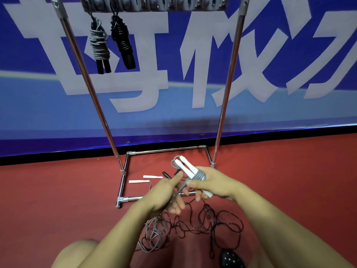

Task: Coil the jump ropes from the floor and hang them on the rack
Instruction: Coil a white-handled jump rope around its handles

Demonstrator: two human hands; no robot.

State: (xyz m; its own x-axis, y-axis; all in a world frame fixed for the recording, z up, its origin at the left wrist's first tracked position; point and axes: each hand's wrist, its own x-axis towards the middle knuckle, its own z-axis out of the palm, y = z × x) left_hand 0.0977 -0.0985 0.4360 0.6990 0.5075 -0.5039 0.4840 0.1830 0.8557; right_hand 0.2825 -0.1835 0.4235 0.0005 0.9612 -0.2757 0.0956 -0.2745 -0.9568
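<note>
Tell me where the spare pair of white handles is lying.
The spare white handles lie on the red floor inside the rack's base frame, near its left bar, just left of the left hand.

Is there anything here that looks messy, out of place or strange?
Yes. A dark rope and loose grey cord lie tangled together on the red floor, and two white handles lie inside the rack's base. Two coiled ropes hang neatly on the rack. Nothing looks broken.
</note>
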